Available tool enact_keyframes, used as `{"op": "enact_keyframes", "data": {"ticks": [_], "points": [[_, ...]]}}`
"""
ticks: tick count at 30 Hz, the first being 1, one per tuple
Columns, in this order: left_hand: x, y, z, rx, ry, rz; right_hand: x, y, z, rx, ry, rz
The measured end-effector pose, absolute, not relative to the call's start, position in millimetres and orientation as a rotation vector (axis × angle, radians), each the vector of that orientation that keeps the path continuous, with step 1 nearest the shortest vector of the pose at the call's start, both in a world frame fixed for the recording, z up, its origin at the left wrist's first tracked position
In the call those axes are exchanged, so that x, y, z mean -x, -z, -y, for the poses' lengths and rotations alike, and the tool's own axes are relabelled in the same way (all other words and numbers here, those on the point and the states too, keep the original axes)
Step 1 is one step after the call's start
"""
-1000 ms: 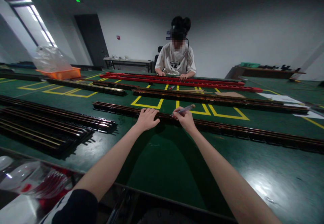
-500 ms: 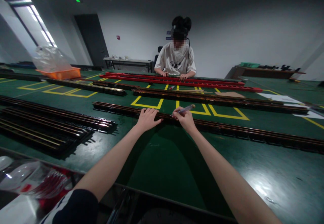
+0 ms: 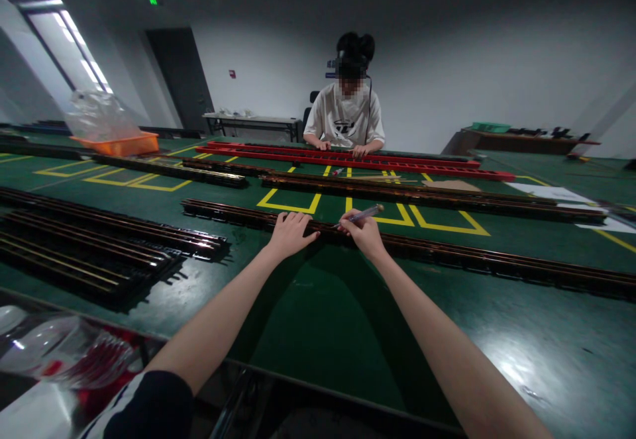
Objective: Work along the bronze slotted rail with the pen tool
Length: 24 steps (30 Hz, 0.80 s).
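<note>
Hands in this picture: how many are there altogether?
4. The wearer's left hand rests on a long dark rail; the right hand holds a pen-like tool; the person opposite has one hand and another hand at the red frame.

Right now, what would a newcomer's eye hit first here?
Probably the bright red frames across the table's far side, in front of a seated person. Next, mid-picture, the right hand's grip on a pen-like tool at a long dark strip, with the left hand spread over it. Upper left, an orange tray with a clear plastic bag.
</note>
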State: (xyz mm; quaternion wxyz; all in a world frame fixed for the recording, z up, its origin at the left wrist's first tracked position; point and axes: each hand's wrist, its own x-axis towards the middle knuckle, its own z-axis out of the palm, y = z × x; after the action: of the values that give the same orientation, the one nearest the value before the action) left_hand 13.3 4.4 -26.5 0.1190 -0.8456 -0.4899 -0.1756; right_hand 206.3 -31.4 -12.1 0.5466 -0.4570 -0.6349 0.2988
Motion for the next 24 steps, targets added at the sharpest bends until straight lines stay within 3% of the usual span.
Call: {"op": "enact_keyframes", "data": {"ticks": [24], "points": [[-14.3,27.0,-5.5,2.498,0.562,1.414,-204.7,12.6,31.0,1.072,-0.653,1.506]]}}
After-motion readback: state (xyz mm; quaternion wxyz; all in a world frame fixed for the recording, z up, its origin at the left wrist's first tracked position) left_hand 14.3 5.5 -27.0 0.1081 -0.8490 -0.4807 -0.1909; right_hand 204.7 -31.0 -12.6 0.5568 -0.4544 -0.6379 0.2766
